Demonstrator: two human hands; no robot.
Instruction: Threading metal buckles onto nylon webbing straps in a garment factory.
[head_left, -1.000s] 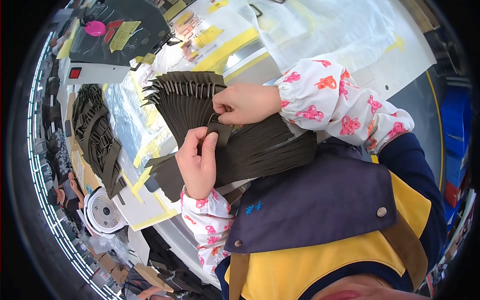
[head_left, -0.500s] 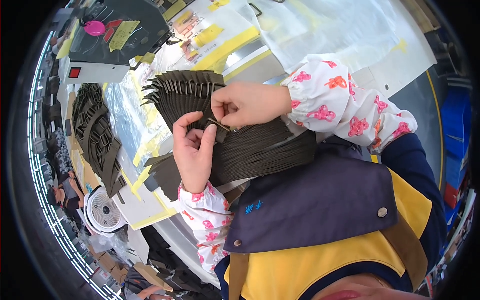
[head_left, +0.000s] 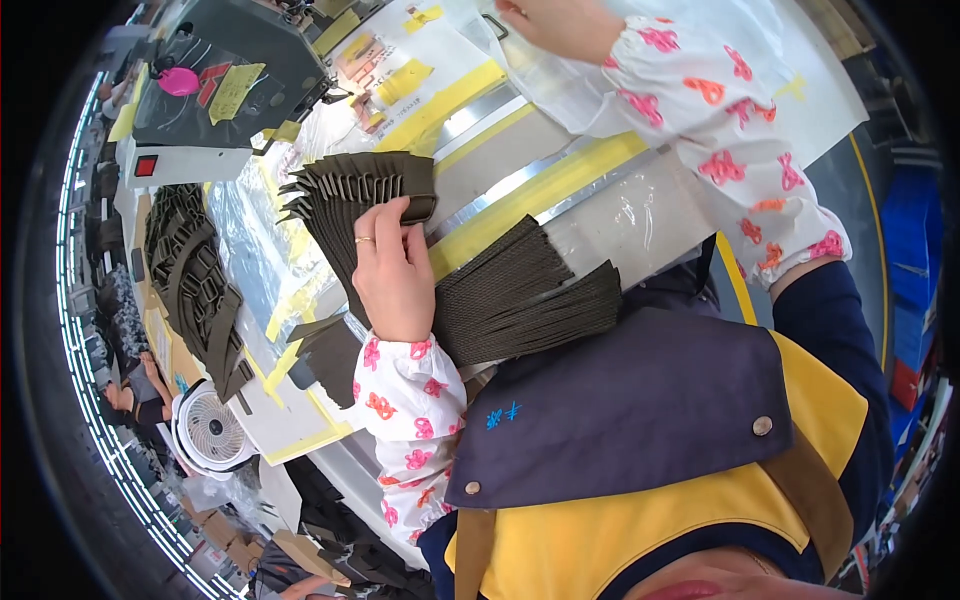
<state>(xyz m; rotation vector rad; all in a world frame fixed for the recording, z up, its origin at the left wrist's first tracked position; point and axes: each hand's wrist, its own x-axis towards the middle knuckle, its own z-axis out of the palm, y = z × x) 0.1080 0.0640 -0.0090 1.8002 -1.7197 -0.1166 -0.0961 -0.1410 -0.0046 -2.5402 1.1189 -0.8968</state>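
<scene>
Dark olive webbing straps lie fanned out in front of me; the ends of the far bundle (head_left: 350, 180) carry a row of thin rectangular buckles. My left hand (head_left: 393, 285), a ring on one finger, rests over this bundle with its fingers curled round the looped end of one strap (head_left: 420, 207). Loose strap tails (head_left: 530, 300) spread to the right of that hand, in two groups. Away at the upper edge is my right hand (head_left: 565, 25), near a dark wire buckle (head_left: 495, 27) on translucent sheeting; its fingertips are partly cut off by the picture edge.
A grey machine (head_left: 235, 80) stands at the far left. Beside it lies another heap of buckled straps (head_left: 195, 270). A white fan (head_left: 212, 425) is at the left table edge. Yellow tape (head_left: 560, 195) and metal strips cross the table. Another person (head_left: 140, 390) sits beyond.
My right hand has left the strap and moved far up and right. My left hand has turned and now lies over the buckled bundle. The strap tails have split into two groups.
</scene>
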